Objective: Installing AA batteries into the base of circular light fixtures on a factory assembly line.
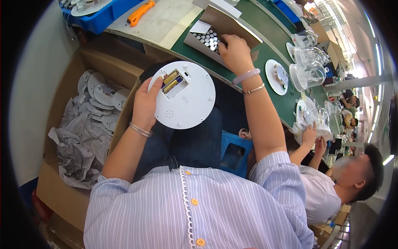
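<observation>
My left hand (145, 103) holds a round white plastic base (188, 97) by its left edge, above my lap. Its open battery compartment (173, 82) faces up with two gold batteries inside. My right hand (235, 52) reaches forward into a small cardboard box (232, 25) on the green bench. Its fingers are down among several upright silver batteries (208, 38). Whether they have gripped one is hidden.
A big cardboard carton (62, 124) at my left holds several white discs and crumpled grey paper. On the green bench (269, 33) lie a white disc (277, 76), clear plastic domes (309, 68) and an orange cutter (140, 13). A co-worker sits at my right. A blue stool (234, 151) is below.
</observation>
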The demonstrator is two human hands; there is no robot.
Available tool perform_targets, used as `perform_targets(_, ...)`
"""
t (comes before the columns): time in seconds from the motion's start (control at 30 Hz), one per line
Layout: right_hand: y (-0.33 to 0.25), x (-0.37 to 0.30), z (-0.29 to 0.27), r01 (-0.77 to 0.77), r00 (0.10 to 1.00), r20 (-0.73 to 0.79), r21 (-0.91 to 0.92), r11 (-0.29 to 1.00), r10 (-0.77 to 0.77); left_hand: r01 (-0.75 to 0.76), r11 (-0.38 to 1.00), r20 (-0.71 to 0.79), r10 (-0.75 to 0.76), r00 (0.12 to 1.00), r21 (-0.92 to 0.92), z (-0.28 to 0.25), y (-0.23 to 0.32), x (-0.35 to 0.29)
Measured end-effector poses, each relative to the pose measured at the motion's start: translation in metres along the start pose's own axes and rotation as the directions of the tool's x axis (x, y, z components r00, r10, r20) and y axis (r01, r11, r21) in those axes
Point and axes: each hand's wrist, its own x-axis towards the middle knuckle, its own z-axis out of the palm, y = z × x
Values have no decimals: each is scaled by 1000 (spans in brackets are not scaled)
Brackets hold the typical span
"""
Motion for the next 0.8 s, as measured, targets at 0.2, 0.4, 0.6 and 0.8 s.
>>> perform_targets(0.2, 19, 1, 17, -178, 984, 88, 343, 922, 157, 20, 1000, -43, -21, 999, -7, -6, -1, -3)
perform_targets(0.4, -12, -9, -5, 68, 955, -262, 651, 756, 140, 28, 997, -41, -31, 999, -73, -3, -2, 0)
perform_targets(0.6, -80, -58, -20, -145, 989, 131, 759, 635, 70, -67, 997, -57, 66, 996, -24, 1, -7, -6)
perform_targets(0.8, -98, -69, 1, -166, 977, 202, 505, 847, 71, -137, 988, -94, 143, 985, 73, 10, -13, -14)
